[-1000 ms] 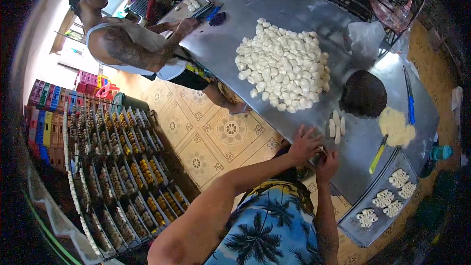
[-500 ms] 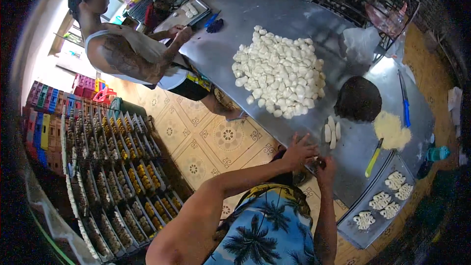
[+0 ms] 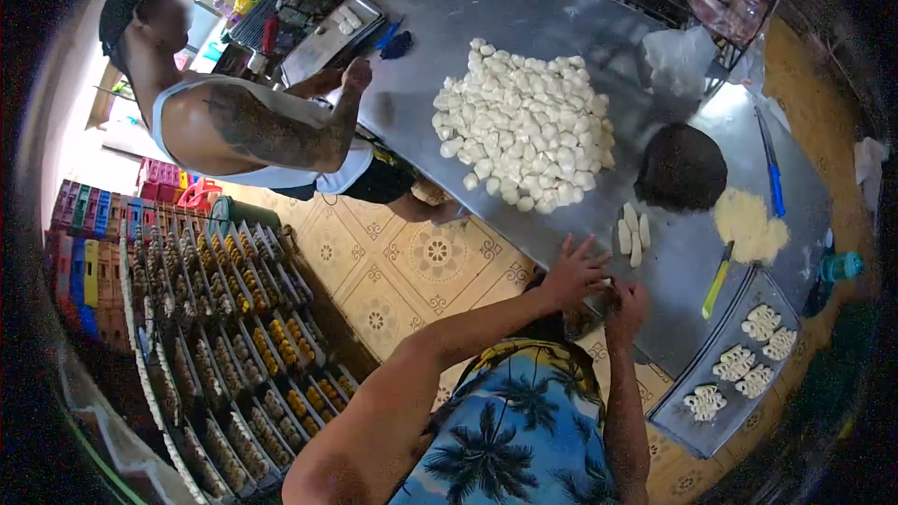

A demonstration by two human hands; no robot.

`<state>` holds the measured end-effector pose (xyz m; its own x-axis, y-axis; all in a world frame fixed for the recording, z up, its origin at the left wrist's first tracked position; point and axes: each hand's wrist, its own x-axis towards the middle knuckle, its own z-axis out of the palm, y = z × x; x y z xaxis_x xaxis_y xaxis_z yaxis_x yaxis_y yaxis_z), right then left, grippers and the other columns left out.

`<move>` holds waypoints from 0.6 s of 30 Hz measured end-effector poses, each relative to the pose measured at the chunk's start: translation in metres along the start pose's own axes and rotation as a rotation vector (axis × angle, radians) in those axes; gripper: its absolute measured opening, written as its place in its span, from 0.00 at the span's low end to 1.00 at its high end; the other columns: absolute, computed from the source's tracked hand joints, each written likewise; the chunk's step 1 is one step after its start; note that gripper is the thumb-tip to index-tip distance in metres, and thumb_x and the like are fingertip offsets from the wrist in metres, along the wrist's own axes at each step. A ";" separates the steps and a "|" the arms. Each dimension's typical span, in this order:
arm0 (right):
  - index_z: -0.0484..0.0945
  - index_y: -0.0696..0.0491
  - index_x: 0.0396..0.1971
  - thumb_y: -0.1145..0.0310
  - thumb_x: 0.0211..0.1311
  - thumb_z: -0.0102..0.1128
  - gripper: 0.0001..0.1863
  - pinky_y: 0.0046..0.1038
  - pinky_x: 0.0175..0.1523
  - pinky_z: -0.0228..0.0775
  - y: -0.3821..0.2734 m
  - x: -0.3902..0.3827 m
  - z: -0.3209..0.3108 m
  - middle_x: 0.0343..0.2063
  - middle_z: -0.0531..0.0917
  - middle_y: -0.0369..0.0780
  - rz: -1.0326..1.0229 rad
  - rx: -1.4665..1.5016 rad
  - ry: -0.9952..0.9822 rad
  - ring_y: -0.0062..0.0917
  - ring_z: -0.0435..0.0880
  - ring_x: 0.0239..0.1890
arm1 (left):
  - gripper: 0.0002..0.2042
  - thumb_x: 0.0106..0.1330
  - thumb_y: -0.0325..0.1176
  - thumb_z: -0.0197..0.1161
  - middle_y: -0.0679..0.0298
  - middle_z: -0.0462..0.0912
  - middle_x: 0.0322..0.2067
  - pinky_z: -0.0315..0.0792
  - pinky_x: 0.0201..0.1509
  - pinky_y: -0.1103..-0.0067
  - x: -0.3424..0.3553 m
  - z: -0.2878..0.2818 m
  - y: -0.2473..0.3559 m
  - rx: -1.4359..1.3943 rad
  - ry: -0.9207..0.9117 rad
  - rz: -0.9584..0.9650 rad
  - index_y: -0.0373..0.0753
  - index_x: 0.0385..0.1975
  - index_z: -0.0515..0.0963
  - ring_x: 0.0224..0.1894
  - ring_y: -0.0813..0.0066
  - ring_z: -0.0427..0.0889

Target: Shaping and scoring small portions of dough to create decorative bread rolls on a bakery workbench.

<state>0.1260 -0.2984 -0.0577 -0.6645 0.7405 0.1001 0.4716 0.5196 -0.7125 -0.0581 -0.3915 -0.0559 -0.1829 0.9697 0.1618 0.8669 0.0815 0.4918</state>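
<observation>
My left hand [image 3: 575, 276] is at the near edge of the metal table, palm down, with its fingers spread. Close beside it, my right hand [image 3: 625, 309] is closed, fingertips pinched by the left thumb. Whatever lies between those fingertips is too small and covered to make out. Just beyond both hands are several slim white dough rolls [image 3: 636, 234]. A dark brown, rounded mound of paste [image 3: 681, 168] sits farther right. Past the rolls spreads a large heap of small white dough pieces [image 3: 524, 126].
Pale yellow powder [image 3: 753, 224] lies right, near a yellow-handled knife [image 3: 716, 285] and a blue-handled knife [image 3: 774, 178]. A metal tray [image 3: 675, 423] of shaped dough stands at the right corner. Another person [image 3: 253, 131] works far left; a rack of filled trays [image 3: 201, 318] stands left.
The view has shifted slightly. My hands stay together at the table edge, the right one a little more turned in. The other person's hand has come up a little.
</observation>
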 end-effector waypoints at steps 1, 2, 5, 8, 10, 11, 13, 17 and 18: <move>0.85 0.52 0.56 0.75 0.65 0.62 0.19 0.44 0.48 0.74 -0.002 0.002 -0.001 0.45 0.81 0.51 0.074 -0.007 -0.035 0.44 0.80 0.43 | 0.17 0.70 0.54 0.63 0.69 0.78 0.66 0.37 0.75 0.31 0.001 -0.002 0.000 -0.015 -0.039 0.008 0.60 0.54 0.84 0.80 0.45 0.53; 0.85 0.52 0.56 0.75 0.65 0.62 0.19 0.44 0.48 0.74 -0.004 0.003 -0.003 0.45 0.81 0.51 -0.004 0.005 -0.003 0.44 0.80 0.43 | 0.17 0.70 0.54 0.63 0.69 0.78 0.66 0.37 0.75 0.31 0.001 -0.002 0.001 -0.004 0.049 0.039 0.60 0.54 0.84 0.80 0.45 0.53; 0.86 0.56 0.41 0.77 0.58 0.68 0.11 0.39 0.38 0.70 -0.012 0.005 -0.009 0.37 0.78 0.45 0.029 0.203 0.030 0.41 0.79 0.37 | 0.22 0.64 0.56 0.69 0.72 0.74 0.69 0.45 0.76 0.36 0.001 -0.001 -0.003 0.204 -0.181 -0.020 0.61 0.57 0.83 0.77 0.47 0.59; 0.84 0.57 0.41 0.76 0.56 0.70 0.11 0.44 0.39 0.71 -0.013 0.004 -0.014 0.37 0.77 0.46 -0.121 -0.034 0.042 0.46 0.78 0.36 | 0.22 0.54 0.55 0.75 0.72 0.77 0.68 0.44 0.77 0.40 0.001 0.002 -0.012 0.068 0.007 0.041 0.59 0.49 0.88 0.76 0.50 0.62; 0.84 0.58 0.43 0.75 0.59 0.69 0.12 0.44 0.45 0.73 -0.011 0.001 -0.015 0.38 0.79 0.47 -0.045 -0.034 0.010 0.47 0.80 0.40 | 0.18 0.65 0.54 0.69 0.70 0.76 0.69 0.42 0.78 0.41 -0.001 0.002 -0.014 0.114 0.004 0.110 0.59 0.52 0.88 0.78 0.50 0.60; 0.84 0.58 0.43 0.75 0.59 0.69 0.12 0.44 0.45 0.73 -0.011 0.000 -0.015 0.38 0.79 0.47 -0.020 -0.050 0.023 0.47 0.80 0.40 | 0.18 0.65 0.54 0.69 0.70 0.76 0.69 0.42 0.78 0.41 -0.003 0.001 -0.013 0.111 -0.017 0.116 0.59 0.52 0.88 0.78 0.50 0.60; 0.85 0.56 0.46 0.69 0.60 0.73 0.15 0.43 0.48 0.76 -0.012 -0.001 -0.011 0.44 0.82 0.47 -0.060 0.036 0.067 0.46 0.82 0.46 | 0.17 0.72 0.52 0.63 0.69 0.76 0.69 0.41 0.79 0.42 -0.006 -0.004 -0.012 0.017 -0.229 -0.063 0.59 0.55 0.87 0.80 0.50 0.55; 0.84 0.58 0.49 0.75 0.58 0.68 0.17 0.44 0.57 0.76 -0.022 -0.004 -0.004 0.52 0.83 0.48 -0.231 -0.153 -0.025 0.47 0.82 0.51 | 0.18 0.72 0.47 0.65 0.69 0.75 0.70 0.43 0.80 0.43 -0.006 -0.017 -0.006 0.014 -0.190 -0.015 0.52 0.59 0.85 0.80 0.48 0.54; 0.84 0.58 0.49 0.75 0.58 0.68 0.17 0.44 0.57 0.76 -0.025 -0.008 -0.004 0.52 0.83 0.48 -0.236 -0.141 0.024 0.47 0.82 0.51 | 0.18 0.72 0.47 0.65 0.69 0.75 0.70 0.43 0.80 0.43 -0.006 -0.021 -0.005 0.013 -0.245 -0.037 0.52 0.59 0.85 0.80 0.48 0.54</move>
<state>0.1217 -0.3153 -0.0374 -0.7523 0.6010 0.2700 0.3824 0.7320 -0.5638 -0.0710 -0.4025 -0.0415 -0.0978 0.9928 -0.0696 0.8680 0.1193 0.4819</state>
